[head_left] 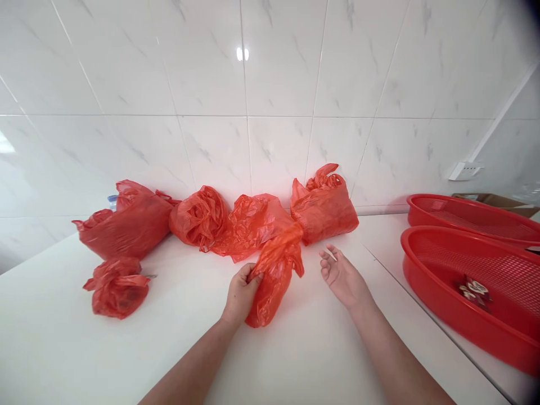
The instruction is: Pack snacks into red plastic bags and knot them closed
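Note:
My left hand [241,292] pinches the left side of a thin red plastic bag [276,275] over the white table [177,349]. The bag hangs loose and crumpled, and its contents, if any, cannot be made out. To its right, my right hand [343,277] is raised with the palm turned inward and fingers loosely curled apart, touching nothing. Just behind the held bag lies another crumpled red bag [253,222], spread against the wall side. A fuller, folded red bag [324,211] stands beyond my right hand.
Further left sit a bundled red bag [200,216], a large stuffed red bag [130,225] and a small knotted red bag [119,289]. On the right are two red mesh baskets; the nearer basket [426,270] holds small dark packets [475,291]. A tiled wall [278,152] bounds the back.

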`<action>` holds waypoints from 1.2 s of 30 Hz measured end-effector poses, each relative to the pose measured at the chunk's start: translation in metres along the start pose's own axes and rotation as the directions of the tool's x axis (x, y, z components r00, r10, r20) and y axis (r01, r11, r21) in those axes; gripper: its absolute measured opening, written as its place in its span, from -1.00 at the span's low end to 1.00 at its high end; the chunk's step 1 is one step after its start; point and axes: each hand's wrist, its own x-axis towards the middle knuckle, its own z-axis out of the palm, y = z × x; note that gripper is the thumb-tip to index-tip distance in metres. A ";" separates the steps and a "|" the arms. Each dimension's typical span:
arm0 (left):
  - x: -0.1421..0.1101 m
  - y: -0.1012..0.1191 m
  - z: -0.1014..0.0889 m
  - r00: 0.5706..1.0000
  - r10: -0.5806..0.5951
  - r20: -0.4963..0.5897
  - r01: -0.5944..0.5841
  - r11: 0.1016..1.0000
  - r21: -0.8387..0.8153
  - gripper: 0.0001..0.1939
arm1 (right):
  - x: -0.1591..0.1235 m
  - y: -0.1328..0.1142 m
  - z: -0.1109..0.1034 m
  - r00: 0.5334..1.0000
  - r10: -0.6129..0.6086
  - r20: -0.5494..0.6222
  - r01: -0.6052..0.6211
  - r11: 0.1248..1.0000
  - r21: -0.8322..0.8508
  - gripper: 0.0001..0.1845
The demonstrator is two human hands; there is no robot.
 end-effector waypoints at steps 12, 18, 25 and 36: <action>-0.002 -0.003 0.000 0.999 0.024 0.039 -0.017 0.984 -0.175 -0.75 | -0.015 0.042 0.032 0.997 0.049 0.063 -0.008 0.847 -0.532 -0.71; 0.012 -0.007 -0.038 0.974 0.008 -0.225 -0.077 0.950 -0.302 -0.77 | 0.002 0.018 0.005 0.969 -0.201 -0.146 0.107 0.869 -0.483 -0.80; 0.004 0.004 -0.039 0.799 0.307 -0.517 -0.196 0.946 0.259 -0.57 | -0.012 0.017 0.022 0.918 -0.384 -0.100 0.185 0.636 -0.749 -0.82; -0.012 0.007 -0.011 0.938 0.309 -0.156 -0.195 0.843 0.501 -0.61 | -0.035 0.028 0.046 0.938 -0.213 0.275 0.342 0.417 -0.842 -0.70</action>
